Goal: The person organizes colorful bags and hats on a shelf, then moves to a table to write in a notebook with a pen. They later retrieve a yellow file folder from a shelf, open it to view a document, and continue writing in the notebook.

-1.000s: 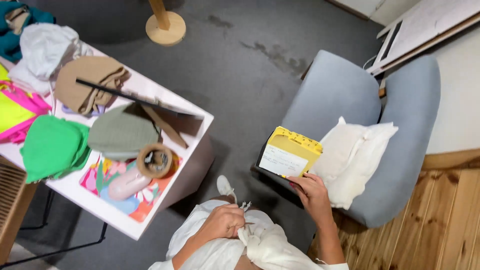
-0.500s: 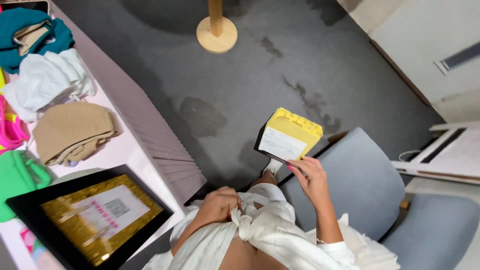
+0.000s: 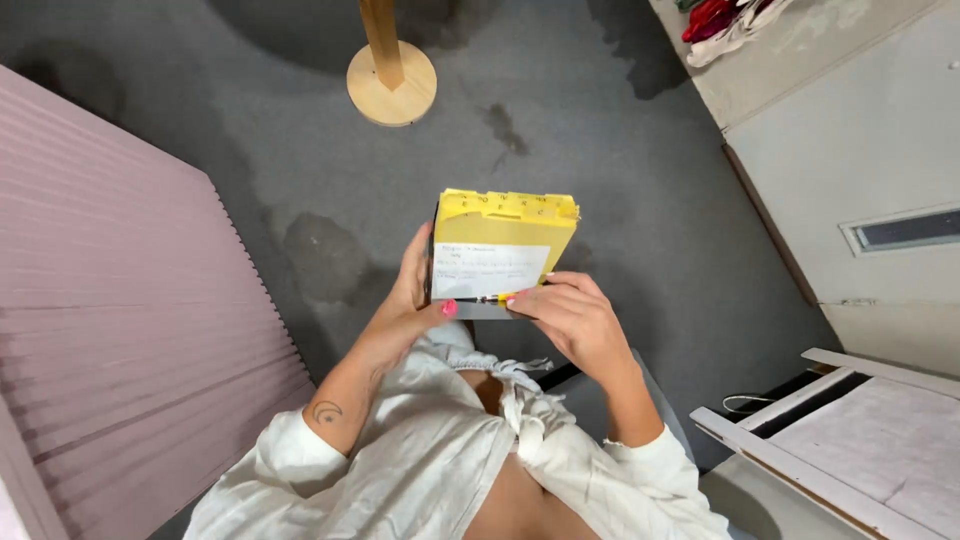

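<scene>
Head view: you hold the yellow box (image 3: 505,245) upright before your chest, above the grey floor (image 3: 600,120). Your left hand (image 3: 415,285) grips its left edge; your right hand (image 3: 565,315) clasps the lower front. A pink panel (image 3: 120,310) lies left, a wooden stand (image 3: 390,80) beyond.

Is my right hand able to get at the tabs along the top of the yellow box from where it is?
Probably yes: the right hand grips the yellow box at its lower edge, and nothing covers the tabs.
</scene>
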